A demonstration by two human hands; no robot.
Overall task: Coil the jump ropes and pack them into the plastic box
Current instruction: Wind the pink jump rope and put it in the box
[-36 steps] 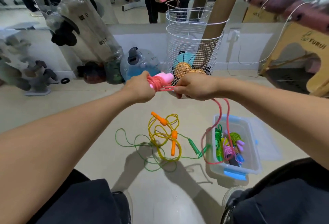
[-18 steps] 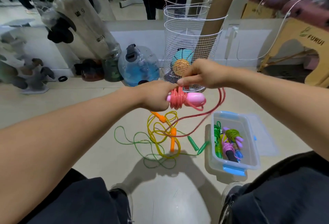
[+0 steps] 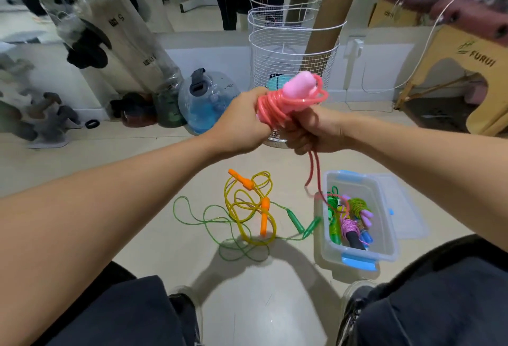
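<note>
Head view | left hand (image 3: pixel 242 123) gripped pink rope coil (image 3: pixel 277 106) | right hand (image 3: pixel 313 131) curled round its trailing cord | plastic box (image 3: pixel 384 252) below

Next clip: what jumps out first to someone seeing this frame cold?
Both hands, left hand and right hand, grip a pink jump rope coiled round its handles at centre. Below, yellow and green ropes sprawl loose beside an open plastic box holding coiled ropes.
</note>
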